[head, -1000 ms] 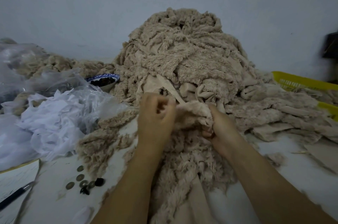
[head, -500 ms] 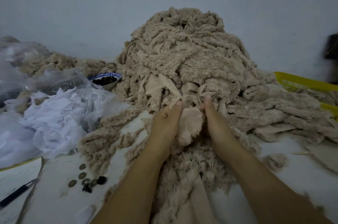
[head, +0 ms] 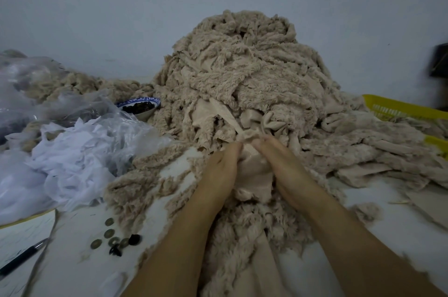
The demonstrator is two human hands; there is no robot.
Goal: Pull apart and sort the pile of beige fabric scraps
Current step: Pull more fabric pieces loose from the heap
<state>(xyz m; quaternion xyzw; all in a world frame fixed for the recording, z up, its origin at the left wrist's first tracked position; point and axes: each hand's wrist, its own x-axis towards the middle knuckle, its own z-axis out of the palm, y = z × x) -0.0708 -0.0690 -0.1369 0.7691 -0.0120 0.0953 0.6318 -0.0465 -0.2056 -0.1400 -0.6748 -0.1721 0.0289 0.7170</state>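
White surface [head: 72, 270], pile [head: 242, 66] against wall. Left hand [head: 218, 170] and right hand [head: 288, 173] pinch one smooth scrap [head: 254, 178] at pile's near foot. Step looks like separating; next: tug free, sort aside.

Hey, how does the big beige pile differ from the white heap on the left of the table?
The beige pile is fuzzy and thick; the white heap is thin and crumpled. The beige pile rises high against the wall; the white heap lies low. The left hand and right hand hold a smooth scrap at the beige pile's foot; neither touches the white heap. Both are loose heaps of scraps on the table.
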